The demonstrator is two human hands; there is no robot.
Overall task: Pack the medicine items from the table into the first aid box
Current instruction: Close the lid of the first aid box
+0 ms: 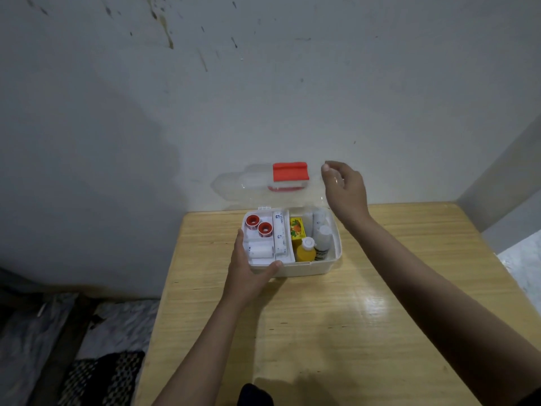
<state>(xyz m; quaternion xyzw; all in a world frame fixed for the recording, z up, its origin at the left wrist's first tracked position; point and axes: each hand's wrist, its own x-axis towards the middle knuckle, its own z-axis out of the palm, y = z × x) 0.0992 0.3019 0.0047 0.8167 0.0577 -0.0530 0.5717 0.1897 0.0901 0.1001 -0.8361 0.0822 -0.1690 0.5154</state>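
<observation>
- While the first aid box (307, 266) sits open at the table's (380, 317) far edge, the left hand (248, 273) grips its near-left corner.
- The right hand (345, 189), fingers loosely curled, holds the clear lid's (234, 189) right edge.
- Rolls and bottles lie inside.

Two bare forearms are seen, with no sleeves, watch or bracelet shown on either. The left hand (248, 276) and the right hand (345, 189) are uncovered, and the fingers (329, 168) are seen without gloves. A dark piece of clothing (256, 395) is glimpsed at the bottom edge, its kind not discernible.
</observation>
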